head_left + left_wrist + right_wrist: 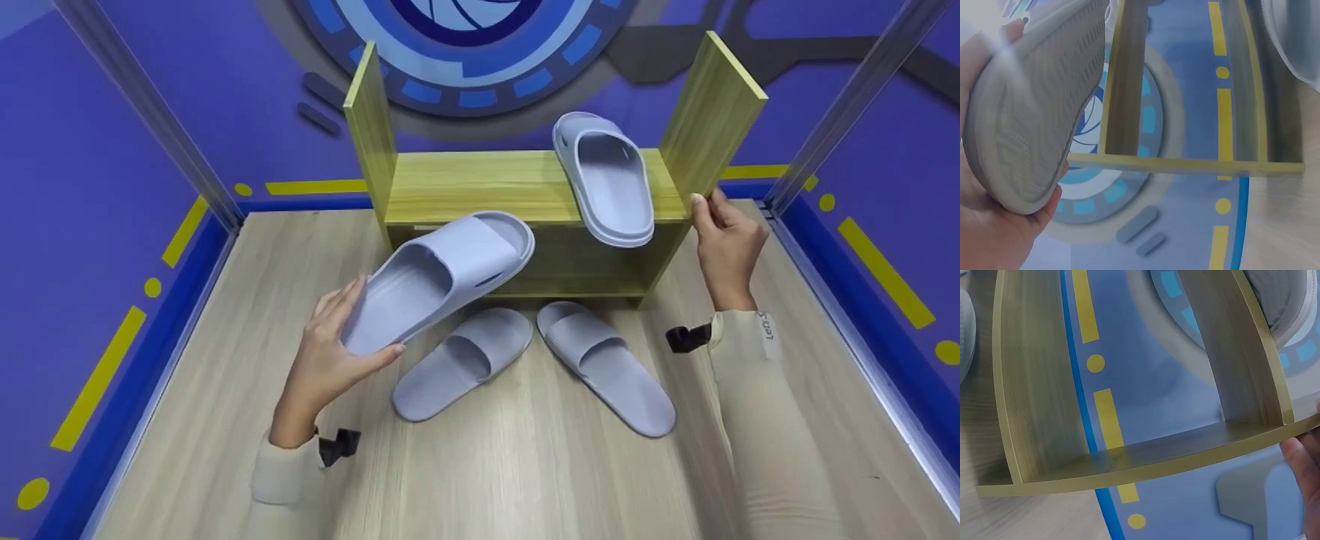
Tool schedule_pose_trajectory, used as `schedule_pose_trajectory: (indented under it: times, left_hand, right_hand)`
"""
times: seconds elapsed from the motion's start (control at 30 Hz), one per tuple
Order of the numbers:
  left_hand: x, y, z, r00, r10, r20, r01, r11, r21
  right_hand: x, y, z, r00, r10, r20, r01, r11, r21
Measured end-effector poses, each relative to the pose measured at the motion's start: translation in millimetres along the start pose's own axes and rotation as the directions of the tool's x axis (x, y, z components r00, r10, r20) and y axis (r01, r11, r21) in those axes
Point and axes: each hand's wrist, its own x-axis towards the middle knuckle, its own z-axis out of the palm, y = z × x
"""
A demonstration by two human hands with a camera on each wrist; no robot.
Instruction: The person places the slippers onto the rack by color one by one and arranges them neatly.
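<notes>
My left hand (pixel 326 341) grips a light grey slide slipper (pixel 480 251) by its heel, thumb on one side and fingers on the other. The slipper is raised and tilted, toe toward the small wooden shoe rack (pixel 480 187); its patterned sole (pixel 1044 107) faces the left wrist camera. At the rack's right side, my right hand (pixel 727 240) pinches the front edge of the side panel (pixel 1207 458), its thumb (pixel 1299 461) against it. A matching slipper (pixel 615 191) lies on the rack's upper shelf, heel overhanging the front edge.
Two darker grey slippers, one on the left (pixel 461 367) and one on the right (pixel 607 367), lie on the wood-grain surface (pixel 495 487) before the rack, toes toward it. Blue-purple printed walls (pixel 90 187) enclose the back and sides, with metal corner posts.
</notes>
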Motion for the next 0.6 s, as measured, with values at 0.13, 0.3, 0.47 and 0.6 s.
schedule_pose_trajectory:
  times: [0.13, 0.3, 0.47, 0.6]
  left_hand:
    - [5.3, 6.6, 3.3, 0.999, 0.023, -0.038, -0.023, 1.0, 0.014]
    - [12.2, 14.1, 8.7, 0.996, 0.021, -0.085, -0.018, 0.999, 0.027]
    - [19.7, 21.3, 16.1, 0.989, 0.002, -0.146, 0.003, 1.0, 0.031]
    - [27.3, 26.4, 24.0, 0.979, -0.003, -0.203, 0.01, 0.999, 0.037]
  right_hand:
    - [0, 1, 0, 1.0, -0.009, -0.009, 0.009, 1.0, -0.008]
    - [0, 1, 1, 1.0, -0.02, -0.019, 0.019, 1.0, -0.011]
    - [0, 1, 2, 1.0, -0.021, -0.019, 0.021, 1.0, -0.008]
    - [0, 1, 1, 1.0, -0.016, -0.022, 0.016, 1.0, -0.01]
